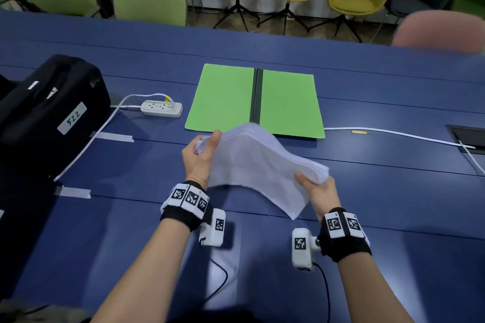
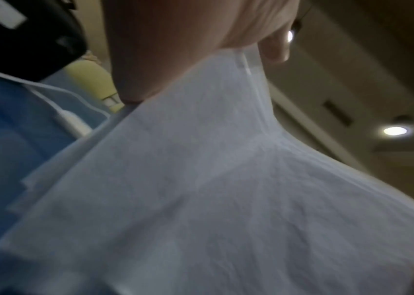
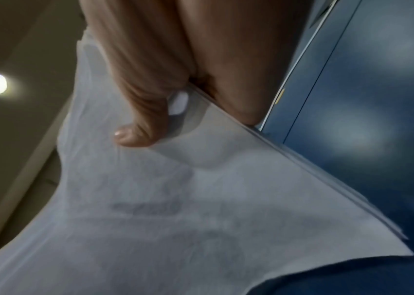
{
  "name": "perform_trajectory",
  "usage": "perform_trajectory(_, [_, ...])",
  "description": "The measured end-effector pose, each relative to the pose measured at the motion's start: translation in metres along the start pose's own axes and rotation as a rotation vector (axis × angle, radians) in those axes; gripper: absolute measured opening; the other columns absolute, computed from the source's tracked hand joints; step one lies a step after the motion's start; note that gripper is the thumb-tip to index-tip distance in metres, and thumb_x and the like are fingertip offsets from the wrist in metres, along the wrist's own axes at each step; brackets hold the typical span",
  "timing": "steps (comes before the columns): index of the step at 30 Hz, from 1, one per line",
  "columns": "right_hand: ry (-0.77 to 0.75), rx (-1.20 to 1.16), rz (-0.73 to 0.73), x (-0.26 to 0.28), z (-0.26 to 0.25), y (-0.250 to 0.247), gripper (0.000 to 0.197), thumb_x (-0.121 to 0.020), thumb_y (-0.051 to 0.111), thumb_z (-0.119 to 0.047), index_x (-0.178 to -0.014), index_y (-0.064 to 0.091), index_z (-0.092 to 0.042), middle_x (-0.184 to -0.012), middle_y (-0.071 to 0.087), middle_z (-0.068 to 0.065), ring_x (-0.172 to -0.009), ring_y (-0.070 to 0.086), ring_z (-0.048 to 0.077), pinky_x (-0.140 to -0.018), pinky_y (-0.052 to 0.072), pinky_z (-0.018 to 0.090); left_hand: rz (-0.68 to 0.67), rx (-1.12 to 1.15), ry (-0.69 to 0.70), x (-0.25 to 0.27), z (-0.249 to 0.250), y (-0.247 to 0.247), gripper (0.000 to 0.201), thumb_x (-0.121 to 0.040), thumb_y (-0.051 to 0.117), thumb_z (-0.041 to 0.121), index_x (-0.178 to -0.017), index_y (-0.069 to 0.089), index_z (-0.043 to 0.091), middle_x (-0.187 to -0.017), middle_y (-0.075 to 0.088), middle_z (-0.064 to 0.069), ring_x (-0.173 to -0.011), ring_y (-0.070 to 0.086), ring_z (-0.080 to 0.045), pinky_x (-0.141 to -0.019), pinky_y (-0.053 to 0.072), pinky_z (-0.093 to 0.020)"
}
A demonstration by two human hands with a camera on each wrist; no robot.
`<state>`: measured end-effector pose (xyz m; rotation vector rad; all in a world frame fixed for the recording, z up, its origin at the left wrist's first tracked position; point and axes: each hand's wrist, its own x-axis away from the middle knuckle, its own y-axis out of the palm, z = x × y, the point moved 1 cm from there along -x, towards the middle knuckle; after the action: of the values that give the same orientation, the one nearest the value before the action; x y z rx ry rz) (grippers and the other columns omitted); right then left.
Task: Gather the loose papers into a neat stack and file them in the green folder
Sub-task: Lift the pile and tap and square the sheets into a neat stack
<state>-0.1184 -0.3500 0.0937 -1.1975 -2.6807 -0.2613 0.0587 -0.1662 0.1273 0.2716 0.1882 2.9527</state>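
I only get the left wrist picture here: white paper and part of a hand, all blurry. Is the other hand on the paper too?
Observer: Yes. In the head view the right hand grips the far end of the paper stack, opposite the left hand.
Operator: Is the paper lying on the table?
Observer: No, it is held above the blue table and sags in a wave between the hands.
Operator: Where is the folder?
Observer: The green folder lies open and flat on the table just beyond the stack, with no paper in it.
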Motion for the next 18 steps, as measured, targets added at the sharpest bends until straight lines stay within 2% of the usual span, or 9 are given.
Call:
perform_trajectory(2, [-0.075,-0.064,-0.001,0.001,-0.011,-0.008,0.039,-0.056,0.08,-0.035,-0.088,0.067,-0.018,-0.078,0.075,-0.01,-0.073,0.069,0.001,-0.071,0.055,0.018,-0.06,0.001,0.098,0.007,0.011,0.0,0.036,-0.075,0.069,0.042,-0.047,0.052,0.027,-0.049,0.039,0.016,-0.052,0.034,-0.005,-0.055,0.03,-0.017])
perform_trajectory(3, [-0.096,-0.062,-0.003,0.0,-0.016,-0.014,0.036,-0.057,0.078,-0.033,-0.089,0.067,-0.019,-0.078,0.075,-0.014,-0.074,0.068,-0.002,-0.07,0.054,0.014,-0.061,0.0,0.116,0.008,0.014,-0.003,0.04,-0.081,0.068,0.036,-0.045,0.051,0.029,-0.047,0.037,0.016,-0.05,0.033,-0.003,-0.053,0.029,-0.015])
perform_trajectory(6, [-0.071,0.077,-0.05,-0.001,-0.012,-0.022,0.021,-0.077,0.071,-0.005,-0.096,0.066,-0.012,-0.075,0.074,-0.019,-0.072,0.067,-0.006,-0.067,0.052,0.01,0.055,-0.053,0.048,0.004,0.002,-0.01,0.032,-0.081,0.071,0.032,-0.054,0.055,0.026,-0.056,0.045,0.011,-0.058,0.04,-0.009,-0.059,0.034,-0.021])
perform_trajectory(9, [0.078,0.185,-0.042,-0.004,0.01,-0.025,0.035,-0.072,0.079,-0.019,-0.103,0.067,-0.007,-0.09,0.075,-0.004,-0.083,0.07,0.011,-0.083,0.057,0.03,0.106,-0.194,-0.095,-0.001,-0.014,-0.014,0.021,-0.076,0.072,0.036,-0.068,0.064,0.018,-0.069,0.06,0.002,-0.068,0.052,-0.016,-0.073,0.043,-0.026])
perform_trajectory(10, [0.112,0.211,-0.03,-0.004,0.012,-0.025,0.029,-0.073,0.078,-0.019,-0.099,0.067,-0.01,-0.096,0.073,0.004,-0.089,0.069,0.02,-0.089,0.055,0.037,0.123,-0.227,-0.103,-0.004,-0.015,-0.014,0.022,-0.077,0.069,0.037,-0.071,0.065,0.017,-0.072,0.061,0.002,-0.071,0.055,-0.018,-0.078,0.045,-0.028])
perform_trajectory(13, [0.06,0.318,0.002,-0.004,0.001,-0.019,0.007,-0.083,0.069,-0.013,-0.089,0.065,-0.014,-0.095,0.068,0.011,-0.089,0.063,0.021,-0.077,0.053,0.028,0.149,-0.643,0.13,-0.007,0.002,-0.01,0.025,-0.08,0.061,0.047,-0.082,0.067,0.023,-0.083,0.064,0.011,-0.093,0.062,-0.019,-0.104,0.039,-0.041])
perform_trajectory(14, [0.013,0.381,0.015,-0.004,-0.009,-0.015,0.006,-0.083,0.069,-0.015,-0.087,0.065,-0.013,-0.089,0.067,0.011,-0.086,0.061,0.018,-0.071,0.051,0.025,0.063,-0.794,0.252,-0.006,0.013,-0.003,0.029,-0.078,0.061,0.052,-0.088,0.068,0.026,-0.09,0.064,0.015,-0.101,0.06,-0.012,-0.113,0.028,-0.046])
perform_trajectory(16, [-0.129,0.551,-0.002,-0.004,-0.037,-0.001,0.011,-0.083,0.07,-0.023,-0.078,0.066,-0.014,-0.075,0.066,0.01,-0.077,0.055,0.014,-0.068,0.046,0.028,-0.273,-1.014,0.392,0.003,0.039,0.015,0.046,-0.068,0.065,0.065,-0.096,0.066,0.03,-0.101,0.065,0.019,-0.106,0.054,-0.002,-0.117,0.01,-0.047])
perform_trajectory(18, [-0.279,0.751,-0.067,-0.001,-0.07,0.017,0.023,-0.082,0.069,-0.031,-0.064,0.064,-0.018,-0.059,0.06,0.007,-0.067,0.048,0.014,-0.064,0.045,0.034,-0.536,-1.215,0.432,0.008,0.062,0.032,0.056,-0.057,0.068,0.073,-0.088,0.066,0.026,-0.088,0.069,0.012,-0.093,0.061,-0.013,-0.105,0.033,-0.04])
